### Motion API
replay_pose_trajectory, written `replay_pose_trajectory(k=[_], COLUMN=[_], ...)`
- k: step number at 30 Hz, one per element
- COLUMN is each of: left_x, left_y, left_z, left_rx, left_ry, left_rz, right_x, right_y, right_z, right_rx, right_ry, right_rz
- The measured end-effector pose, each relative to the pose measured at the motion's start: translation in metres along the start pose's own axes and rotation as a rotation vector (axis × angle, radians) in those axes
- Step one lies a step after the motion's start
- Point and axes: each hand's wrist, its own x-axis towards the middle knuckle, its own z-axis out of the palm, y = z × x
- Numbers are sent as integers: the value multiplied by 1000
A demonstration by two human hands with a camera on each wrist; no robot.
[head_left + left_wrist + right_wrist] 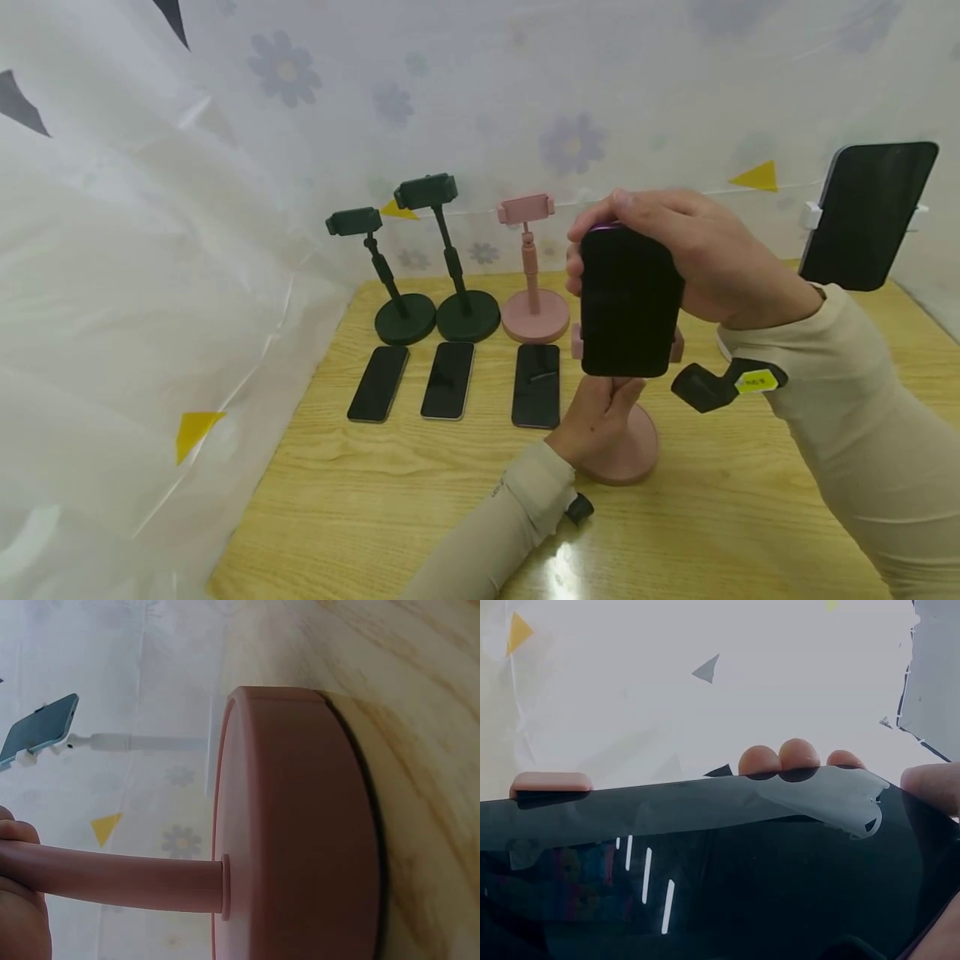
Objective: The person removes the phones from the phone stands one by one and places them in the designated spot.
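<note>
My right hand (701, 246) holds a black-screened smartphone (630, 304) round its upper end, with fingers along its left edge and behind it. In the head view the phone stands upright, screen towards me, between the side jaws of a pink phone stand's clamp (577, 342). The right wrist view shows one clamp lip (551, 782) over the phone's edge; the clamp's back is hidden. Lower down, my left hand (600, 421) grips the stem (135, 881) of this stand, above its round base (633, 454), which rests on the table.
Behind stand two dark green phone stands (403, 317) (467, 315) and a pink one (535, 315). Three phones (378, 383) (448, 380) (536, 386) lie before them on the wooden table (360, 500). At the right, a white stand (812, 215) holds another phone (868, 217).
</note>
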Motion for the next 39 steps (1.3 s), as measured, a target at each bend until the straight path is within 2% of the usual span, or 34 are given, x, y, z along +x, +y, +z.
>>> replay_pose_trajectory(k=[9,13,22,26,30,39], left_x=[-1,-2,1,2,1,-2], left_y=[1,2,2,2,1,2], left_z=[-2,-2,-3,-3,-3,-3], left_rx=[37,55,44,32,13,-6], left_ry=[0,-10,-29,-45,-56,-52], left_rz=[1,-20,-31,-54,-79,-91], right_x=[1,0,0,-1,-1,1], right_y=[-2,-1,-3,-3,-3,-5], right_z=[2,1,0,-1,-2,-2], right_rx=[0,40,40,40,44,36], right_ry=[26,12,26,30,24,27], right_rz=[7,-2,-4,1,-5,10])
